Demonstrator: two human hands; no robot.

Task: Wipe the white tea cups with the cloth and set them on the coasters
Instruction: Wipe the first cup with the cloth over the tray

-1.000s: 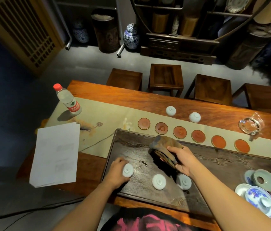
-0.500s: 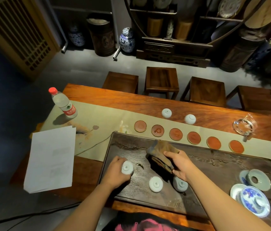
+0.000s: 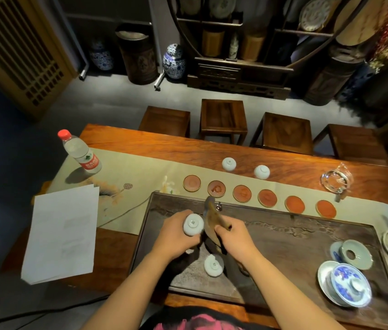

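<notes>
Now my left hand (image 3: 176, 234) grips a white tea cup (image 3: 193, 224), fingers curled round its side, foot turned up toward me, lifted above the dark tea tray (image 3: 307, 236). My right hand (image 3: 232, 241) is clenched on the brown cloth (image 3: 209, 217), which stands up at 3 o'clock of the cup, touching or just beside it; I cannot tell which.

Second cup (image 3: 213, 265), upside down, sits on the tray at 6 o'clock of my hands. Two more cups (image 3: 229, 164) (image 3: 261, 172) stand inverted on the table runner (image 3: 140, 177), at 12 o'clock of the row of coasters (image 3: 255, 196). Six red coasters, all bare, run along the tray's far edge.

Water bottle (image 3: 79, 153) with red cap at 10 o'clock; its label is red and white with a green mark, writing too small to read. Sheets of paper (image 3: 63, 232) at 9 o'clock, print faint, illegible. Blue-and-white lidded bowl (image 3: 348, 285) at 4 o'clock on the tray.
</notes>
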